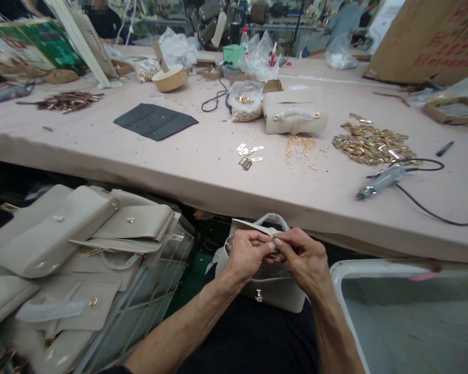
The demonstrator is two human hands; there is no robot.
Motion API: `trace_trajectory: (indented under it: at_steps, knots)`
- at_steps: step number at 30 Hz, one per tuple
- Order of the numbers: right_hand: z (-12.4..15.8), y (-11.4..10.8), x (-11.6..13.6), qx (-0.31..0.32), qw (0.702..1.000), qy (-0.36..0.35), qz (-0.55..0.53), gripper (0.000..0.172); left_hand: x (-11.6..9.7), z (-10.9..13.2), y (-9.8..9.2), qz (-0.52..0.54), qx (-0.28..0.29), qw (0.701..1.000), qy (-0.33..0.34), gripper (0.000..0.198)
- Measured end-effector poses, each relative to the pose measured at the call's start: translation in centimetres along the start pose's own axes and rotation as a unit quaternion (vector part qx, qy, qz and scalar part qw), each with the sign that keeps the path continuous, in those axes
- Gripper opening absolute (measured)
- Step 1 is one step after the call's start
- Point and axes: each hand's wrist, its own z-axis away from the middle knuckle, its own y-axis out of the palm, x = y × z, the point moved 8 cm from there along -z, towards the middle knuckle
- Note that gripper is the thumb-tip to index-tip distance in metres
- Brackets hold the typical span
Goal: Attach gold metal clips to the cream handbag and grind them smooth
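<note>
A cream handbag [275, 295] rests on my lap, its plastic-wrapped handle [275, 218] pointing toward the table and a metal turn-lock [258, 295] on its near face. My left hand [249, 252] and my right hand [304, 257] meet over the bag's opening. Thumbs and fingers of both are pinched together around a small spot at the bag's upper edge. Something small and shiny shows between the fingertips, but the fingers cover most of it, so I cannot tell its kind.
Ahead on the table [171, 161] lie gold metal fittings [370, 143], tiny gold screws [299, 148], an electric screwdriver [382, 182] with its cord, another cream bag [294, 111] and a dark sheet [156, 120]. Cream bags [62, 223] fill a crate at left; a white bin [413, 311] stands right.
</note>
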Motion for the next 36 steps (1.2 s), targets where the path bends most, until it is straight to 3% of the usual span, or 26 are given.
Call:
trace_trajectory:
  at_steps: [3,7,13,16,23,26,31,34,36]
  knots:
    - [0.8,-0.3,2.5,0.002,0.991,-0.112,0.077,0.021,-0.2,0.1,-0.4,-0.006,-0.042,0.999,0.001,0.024]
    - [2.1,-0.1,4.8,0.025,0.947,-0.254,0.196,0.036,0.0,0.1,0.0,0.016,-0.042,0.999,-0.027,0.021]
    - [2.5,0.3,4.9,0.019,0.912,-0.332,0.241,0.052,-0.2,-0.1,0.2,0.03,-0.062,0.997,-0.04,0.013]
    - [2.2,0.5,4.8,0.022,0.913,-0.329,0.24,0.049,-0.3,0.1,0.3,0.038,-0.065,0.995,-0.06,0.012]
    - [0.8,0.1,5.5,0.039,0.943,-0.277,0.183,0.02,-0.2,0.4,0.7,-0.004,-0.042,0.996,-0.073,0.022]
    - [0.1,-0.5,5.6,0.043,0.962,-0.233,0.136,0.013,-1.1,0.9,0.4,-0.1,-0.057,0.993,-0.011,0.027]
    - [-0.7,-1.2,5.0,0.054,0.981,-0.168,0.079,0.01,-3.9,3.4,0.4,-0.238,-0.109,0.949,0.179,0.02]
    - [-1.0,-1.4,4.2,0.07,0.989,-0.122,0.051,0.014,-4.2,3.8,1.8,-0.232,-0.044,0.947,0.216,0.03]
    - [-1.1,-1.6,3.6,0.073,0.993,-0.087,0.04,0.018,-3.9,3.3,2.9,-0.219,0.021,0.954,0.204,0.034]
